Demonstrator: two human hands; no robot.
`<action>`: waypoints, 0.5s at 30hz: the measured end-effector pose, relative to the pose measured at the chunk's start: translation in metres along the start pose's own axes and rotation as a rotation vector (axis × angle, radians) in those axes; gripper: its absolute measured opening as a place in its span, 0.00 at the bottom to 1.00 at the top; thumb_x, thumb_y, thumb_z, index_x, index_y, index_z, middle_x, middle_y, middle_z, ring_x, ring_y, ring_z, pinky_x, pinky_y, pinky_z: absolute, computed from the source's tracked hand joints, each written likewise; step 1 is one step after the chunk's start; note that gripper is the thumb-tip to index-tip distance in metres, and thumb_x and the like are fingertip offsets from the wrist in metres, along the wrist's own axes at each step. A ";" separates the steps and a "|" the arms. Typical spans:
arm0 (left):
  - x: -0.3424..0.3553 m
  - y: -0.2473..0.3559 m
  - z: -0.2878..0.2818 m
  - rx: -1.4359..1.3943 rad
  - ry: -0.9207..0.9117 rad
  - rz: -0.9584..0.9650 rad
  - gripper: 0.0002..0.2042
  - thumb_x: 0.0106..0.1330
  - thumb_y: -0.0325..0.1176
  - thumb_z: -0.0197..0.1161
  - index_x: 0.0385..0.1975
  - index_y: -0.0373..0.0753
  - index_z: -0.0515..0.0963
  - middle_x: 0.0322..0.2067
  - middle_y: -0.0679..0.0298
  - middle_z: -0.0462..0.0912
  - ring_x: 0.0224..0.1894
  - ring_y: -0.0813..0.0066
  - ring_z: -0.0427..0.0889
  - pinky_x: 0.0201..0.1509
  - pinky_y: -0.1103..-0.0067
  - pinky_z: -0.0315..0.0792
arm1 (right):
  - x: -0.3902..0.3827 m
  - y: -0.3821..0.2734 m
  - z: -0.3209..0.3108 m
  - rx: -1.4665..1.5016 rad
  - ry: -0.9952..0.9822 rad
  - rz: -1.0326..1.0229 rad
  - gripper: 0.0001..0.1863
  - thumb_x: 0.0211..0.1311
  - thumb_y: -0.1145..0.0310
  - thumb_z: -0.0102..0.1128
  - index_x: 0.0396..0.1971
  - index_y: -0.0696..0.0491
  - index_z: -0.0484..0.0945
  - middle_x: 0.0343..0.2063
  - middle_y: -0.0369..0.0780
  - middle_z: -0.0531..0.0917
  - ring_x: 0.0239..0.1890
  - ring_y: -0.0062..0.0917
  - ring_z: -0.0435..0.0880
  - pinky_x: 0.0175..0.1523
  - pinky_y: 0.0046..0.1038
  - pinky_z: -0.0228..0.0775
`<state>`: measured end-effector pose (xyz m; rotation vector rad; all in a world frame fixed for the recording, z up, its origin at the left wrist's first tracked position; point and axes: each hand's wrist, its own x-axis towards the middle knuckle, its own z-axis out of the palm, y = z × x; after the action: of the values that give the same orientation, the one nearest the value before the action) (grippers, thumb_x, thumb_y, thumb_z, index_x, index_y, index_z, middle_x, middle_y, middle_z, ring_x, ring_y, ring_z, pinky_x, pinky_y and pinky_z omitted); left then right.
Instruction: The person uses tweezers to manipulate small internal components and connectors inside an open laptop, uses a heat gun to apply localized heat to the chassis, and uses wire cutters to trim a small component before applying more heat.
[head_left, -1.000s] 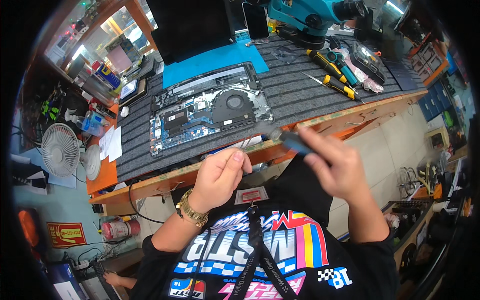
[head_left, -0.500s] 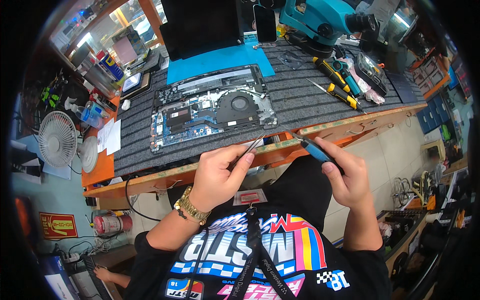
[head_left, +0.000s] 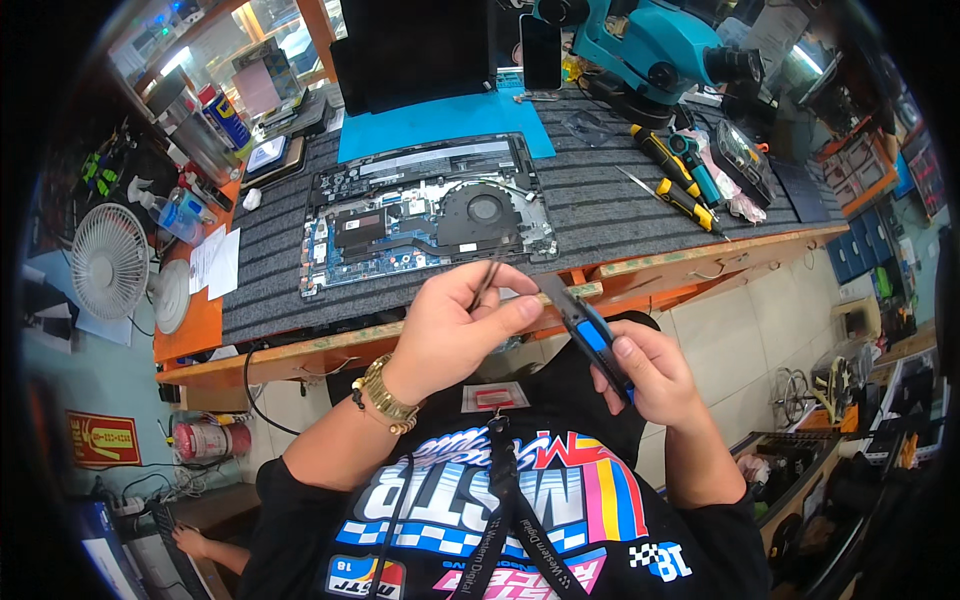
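Observation:
My left hand point(head_left: 460, 320) is closed round a pair of dark, slim tweezers point(head_left: 488, 280); their tips point up toward the front edge of the laptop base. A black-and-blue utility knife point(head_left: 592, 342) is gripped in my right hand point(head_left: 650, 375), tilted with its grey blade end up and to the left, close to my left fingertips. Both hands are over my lap, in front of the bench edge. Beyond them lies an opened laptop base point(head_left: 425, 215), its blue circuit board, round black fan point(head_left: 484, 208) and long battery point(head_left: 425, 165) exposed.
A teal microscope point(head_left: 650, 50) stands at the back right, near several yellow-and-black screwdrivers point(head_left: 685, 205). Behind the laptop base are a blue mat point(head_left: 400, 135) and a dark panel point(head_left: 415, 50). A white fan point(head_left: 108, 262) is on the left. Another person's hand point(head_left: 190, 542) shows at lower left.
My right hand has moved left and lower, turning the knife so its blade end comes close to my left hand. The left hand, still holding the tweezers, has shifted slightly right and up.

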<state>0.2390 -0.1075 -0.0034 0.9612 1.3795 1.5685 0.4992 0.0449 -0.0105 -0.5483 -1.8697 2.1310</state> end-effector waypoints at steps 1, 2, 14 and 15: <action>0.000 0.004 0.005 0.030 -0.016 -0.010 0.09 0.78 0.32 0.75 0.50 0.33 0.88 0.26 0.82 0.72 0.28 0.94 0.64 0.32 0.86 0.59 | 0.001 -0.002 0.003 0.005 -0.006 0.019 0.17 0.91 0.62 0.54 0.60 0.60 0.82 0.30 0.37 0.87 0.22 0.17 0.83 0.28 0.21 0.73; -0.001 0.007 0.008 0.060 -0.032 -0.021 0.09 0.77 0.34 0.77 0.47 0.35 0.88 0.23 0.85 0.66 0.26 0.94 0.59 0.30 0.85 0.56 | 0.002 -0.004 0.004 0.002 -0.005 0.020 0.17 0.91 0.62 0.54 0.60 0.60 0.82 0.30 0.37 0.87 0.22 0.17 0.83 0.28 0.21 0.73; -0.009 0.013 -0.016 0.524 -0.042 0.113 0.12 0.78 0.33 0.73 0.32 0.32 0.86 0.21 0.68 0.83 0.27 0.89 0.75 0.30 0.81 0.68 | 0.010 -0.014 -0.005 -0.635 0.113 0.061 0.21 0.80 0.54 0.71 0.38 0.60 0.90 0.18 0.36 0.80 0.22 0.19 0.76 0.31 0.33 0.69; -0.008 0.010 -0.026 0.617 -0.079 0.120 0.11 0.78 0.32 0.72 0.35 0.31 0.88 0.24 0.59 0.87 0.26 0.77 0.84 0.32 0.75 0.75 | 0.007 -0.009 -0.015 -0.624 0.199 0.092 0.22 0.78 0.52 0.72 0.37 0.60 0.90 0.17 0.36 0.79 0.23 0.18 0.75 0.31 0.32 0.69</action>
<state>0.2171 -0.1252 0.0035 1.4732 1.8195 1.1798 0.4988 0.0627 -0.0038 -0.9427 -2.4085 1.4353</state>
